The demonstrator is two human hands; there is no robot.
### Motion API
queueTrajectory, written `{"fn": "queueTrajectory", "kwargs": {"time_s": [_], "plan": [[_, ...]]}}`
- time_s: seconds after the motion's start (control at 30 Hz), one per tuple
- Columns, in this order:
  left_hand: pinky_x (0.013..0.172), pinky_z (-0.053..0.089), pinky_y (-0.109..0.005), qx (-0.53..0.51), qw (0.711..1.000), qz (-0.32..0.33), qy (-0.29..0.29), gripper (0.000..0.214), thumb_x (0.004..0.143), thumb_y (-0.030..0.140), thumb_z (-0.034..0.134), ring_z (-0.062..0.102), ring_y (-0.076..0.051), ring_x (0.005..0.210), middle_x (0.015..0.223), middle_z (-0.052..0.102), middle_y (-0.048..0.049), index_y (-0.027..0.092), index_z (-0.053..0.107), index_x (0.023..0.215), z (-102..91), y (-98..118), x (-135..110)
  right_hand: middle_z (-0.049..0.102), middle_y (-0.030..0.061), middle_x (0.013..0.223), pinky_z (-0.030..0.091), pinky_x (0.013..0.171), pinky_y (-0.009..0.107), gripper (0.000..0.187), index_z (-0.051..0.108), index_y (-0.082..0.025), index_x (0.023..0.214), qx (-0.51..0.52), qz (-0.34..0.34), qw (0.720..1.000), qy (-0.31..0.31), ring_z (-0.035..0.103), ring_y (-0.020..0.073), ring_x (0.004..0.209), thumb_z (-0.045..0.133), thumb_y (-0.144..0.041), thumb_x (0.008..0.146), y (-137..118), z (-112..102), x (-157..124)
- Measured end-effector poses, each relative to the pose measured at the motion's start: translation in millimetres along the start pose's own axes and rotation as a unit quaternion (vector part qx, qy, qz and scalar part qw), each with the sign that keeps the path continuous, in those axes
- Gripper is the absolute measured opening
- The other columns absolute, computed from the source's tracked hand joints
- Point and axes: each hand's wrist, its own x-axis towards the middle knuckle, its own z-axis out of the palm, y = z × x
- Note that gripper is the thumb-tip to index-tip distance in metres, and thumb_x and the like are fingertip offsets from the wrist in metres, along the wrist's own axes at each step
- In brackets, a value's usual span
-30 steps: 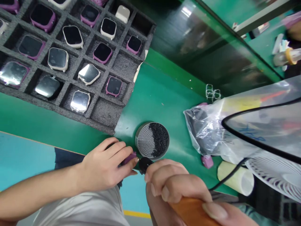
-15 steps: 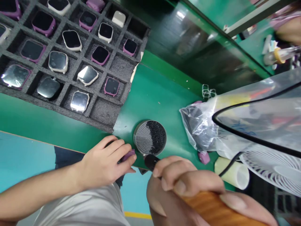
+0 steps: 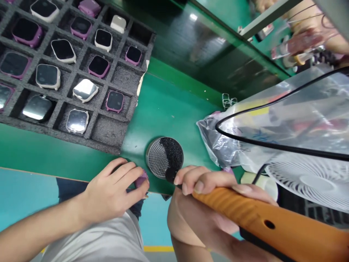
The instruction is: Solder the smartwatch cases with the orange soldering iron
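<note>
My left hand point(image 3: 114, 191) is closed round a small purple watch case point(image 3: 141, 179) at the near edge of the green bench. My right hand point(image 3: 203, 198) grips an orange-handled tool point(image 3: 261, 223) whose black tip point(image 3: 171, 175) rests at the near rim of a round metal dish point(image 3: 164, 157). The dish has a perforated mesh and small black parts inside. The two hands are a short way apart, with the tool tip just right of the watch case.
A grey foam tray point(image 3: 109, 131) with several purple and white watches in its cells lies at the left. A clear plastic bag point(image 3: 240, 142), a black cable point(image 3: 272, 147) and a white fan point(image 3: 308, 180) crowd the right. Another person's hand point(image 3: 302, 25) works at the far top right.
The tool tip has swung from beside the watch case up to the dish's rim. My right hand has tilted, showing more of the orange handle. The left hand stays put.
</note>
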Motion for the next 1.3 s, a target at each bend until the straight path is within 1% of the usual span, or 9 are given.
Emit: {"fn": "queueTrajectory", "kwargs": {"time_s": [0.33,0.43,0.53,0.63,0.7,0.8,0.97,1.13,1.3], "plan": [[0.107,0.053,-0.051,-0.003,1.000,0.002,0.007,0.021,0.100,0.029,0.078,0.068,-0.027,0.112,0.122,0.076,-0.0080,0.024,0.078,0.120,-0.4,-1.0,-0.2,0.063,0.0014,0.085,0.054,0.057,0.042,0.067,0.068,-0.025,0.117,0.025,0.002,0.999,-0.025,0.059,0.0179,0.065,0.019,-0.069,0.108,-1.0,1.2,4.3],[0.107,0.053,-0.051,-0.001,1.000,-0.003,0.012,0.024,0.100,0.033,0.080,0.068,-0.026,0.109,0.119,0.076,-0.0073,0.025,0.078,0.123,1.6,-0.8,-1.0,0.062,0.0012,0.084,0.053,0.055,0.041,0.065,0.068,-0.024,0.117,0.016,-0.014,1.000,-0.009,0.057,0.0173,0.063,0.026,-0.073,0.106,-3.9,-0.3,3.1],[0.108,0.053,-0.050,0.006,0.999,-0.014,0.038,0.030,0.099,0.039,0.082,0.067,-0.025,0.105,0.112,0.076,-0.0067,0.023,0.077,0.125,1.7,-0.3,-1.4,0.063,-0.0001,0.084,0.054,0.055,0.042,0.052,0.066,-0.026,0.120,0.005,-0.014,1.000,0.004,0.058,0.0176,0.063,0.033,-0.065,0.108,-9.2,-3.0,-0.9],[0.114,0.050,-0.053,-0.012,1.000,-0.002,0.021,0.030,0.103,0.034,0.075,0.067,-0.029,0.122,0.131,0.076,-0.0104,0.019,0.077,0.128,-1.2,-0.8,-1.4,0.063,-0.0026,0.086,0.055,0.056,0.042,0.030,0.063,-0.030,0.125,-0.028,-0.009,1.000,0.007,0.060,0.0175,0.063,0.039,-0.039,0.110,-14.1,-5.3,-7.3],[0.117,0.049,-0.055,-0.019,1.000,0.018,-0.005,0.029,0.104,0.024,0.066,0.065,-0.032,0.131,0.141,0.073,-0.0115,0.017,0.077,0.129,-2.9,-1.6,-1.1,0.063,-0.0032,0.087,0.055,0.055,0.041,0.029,0.061,-0.031,0.127,-0.035,-0.015,0.999,-0.007,0.060,0.0171,0.063,0.039,-0.033,0.109,-15.2,-7.9,-10.9],[0.112,0.052,-0.052,-0.010,1.000,0.015,0.017,0.025,0.102,0.021,0.068,0.069,-0.028,0.118,0.127,0.078,-0.0083,0.021,0.079,0.125,-1.6,-2.4,-0.8,0.063,-0.0025,0.089,0.056,0.054,0.042,0.032,0.062,-0.030,0.129,-0.012,-0.013,0.999,-0.029,0.063,0.0177,0.065,0.036,-0.033,0.110,-12.2,-17.6,-10.9],[0.102,0.054,-0.048,0.000,0.999,0.006,0.051,0.026,0.098,0.027,0.082,0.068,-0.025,0.106,0.116,0.079,-0.0059,0.022,0.080,0.123,4.1,-1.7,-1.1,0.062,-0.0024,0.081,0.061,0.052,0.039,0.039,0.067,-0.029,0.130,0.040,-0.030,0.971,-0.234,0.066,0.0165,0.062,0.035,-0.033,0.109,-4.9,-37.0,-0.8],[0.102,0.053,-0.047,0.007,0.999,0.008,0.046,0.024,0.100,0.028,0.081,0.067,-0.025,0.106,0.116,0.079,-0.0061,0.022,0.081,0.123,4.2,-1.0,-1.6,0.073,-0.0014,0.105,0.066,0.068,0.042,0.040,0.062,-0.029,0.136,0.049,-0.009,0.975,-0.218,0.073,0.0182,0.082,0.032,-0.031,0.110,-4.5,-36.6,-5.9],[0.101,0.053,-0.047,0.007,0.999,0.004,0.046,0.022,0.101,0.028,0.079,0.067,-0.025,0.106,0.115,0.079,-0.0058,0.023,0.081,0.122,3.9,-0.9,-0.6,0.068,-0.0022,0.092,0.064,0.063,0.042,0.035,0.062,-0.034,0.136,0.033,0.001,0.971,-0.237,0.071,0.0191,0.074,0.039,-0.037,0.110,-0.2,-47.6,-2.2]]}}
